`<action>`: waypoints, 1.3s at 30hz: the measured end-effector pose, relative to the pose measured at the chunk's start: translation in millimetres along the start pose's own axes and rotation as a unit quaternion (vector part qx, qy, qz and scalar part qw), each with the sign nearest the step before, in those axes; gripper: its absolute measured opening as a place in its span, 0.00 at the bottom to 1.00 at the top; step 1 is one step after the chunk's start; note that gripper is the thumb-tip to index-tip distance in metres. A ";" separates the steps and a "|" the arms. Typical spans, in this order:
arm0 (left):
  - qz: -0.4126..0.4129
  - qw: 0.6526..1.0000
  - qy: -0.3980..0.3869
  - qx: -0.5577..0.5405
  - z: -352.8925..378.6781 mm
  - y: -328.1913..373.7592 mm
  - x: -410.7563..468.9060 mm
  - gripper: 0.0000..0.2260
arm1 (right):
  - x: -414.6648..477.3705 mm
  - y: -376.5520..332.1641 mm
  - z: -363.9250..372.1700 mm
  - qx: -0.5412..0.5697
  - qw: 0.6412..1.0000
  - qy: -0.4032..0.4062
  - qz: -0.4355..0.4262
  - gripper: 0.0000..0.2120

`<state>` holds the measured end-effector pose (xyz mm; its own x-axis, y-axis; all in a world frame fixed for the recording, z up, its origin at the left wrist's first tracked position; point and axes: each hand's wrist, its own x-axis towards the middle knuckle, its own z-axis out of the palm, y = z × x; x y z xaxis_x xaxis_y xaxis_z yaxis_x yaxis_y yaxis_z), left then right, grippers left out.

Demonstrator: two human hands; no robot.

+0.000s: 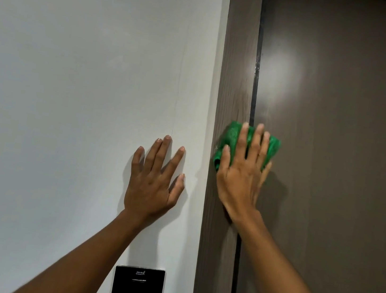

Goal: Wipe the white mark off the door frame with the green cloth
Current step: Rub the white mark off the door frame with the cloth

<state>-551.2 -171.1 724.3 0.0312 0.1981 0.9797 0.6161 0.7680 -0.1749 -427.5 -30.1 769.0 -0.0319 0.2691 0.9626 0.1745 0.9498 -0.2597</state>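
My right hand presses a folded green cloth flat against the brown wood-grain door frame, with fingers spread over the dark gap between frame and door. Small white specks show on that gap's edge higher up, well above the cloth. Whatever lies beneath the cloth is hidden. My left hand rests flat on the white wall, fingers apart, holding nothing.
The brown door fills the right side and carries a bright light reflection. The white wall spans the left. A black rectangular panel is mounted on the wall below my left forearm.
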 end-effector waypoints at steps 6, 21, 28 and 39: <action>0.008 1.000 -0.003 -0.004 -0.5 -3.4 -1.6 0.28 | -49.6 2.5 14.9 -0.113 0.979 -0.010 -0.172 0.29; -0.011 1.000 -0.005 -0.020 -5.1 -1.3 12.7 0.26 | 56.1 -16.7 -3.8 -0.009 1.000 0.016 0.023 0.28; -0.021 0.999 0.005 -0.029 -6.6 -6.8 39.0 0.26 | 93.5 -30.6 -3.2 -0.037 0.996 0.006 -0.078 0.28; -0.033 0.997 -0.040 -0.049 -15.8 11.6 -34.9 0.26 | -18.1 2.1 2.0 -0.056 0.993 -0.030 -0.102 0.28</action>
<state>-532.8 -178.7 689.6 -0.0729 0.2008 0.9769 0.6890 0.7184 -0.0962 -428.6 -32.7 750.9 -0.1352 0.0846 0.9872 0.2675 0.9625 -0.0459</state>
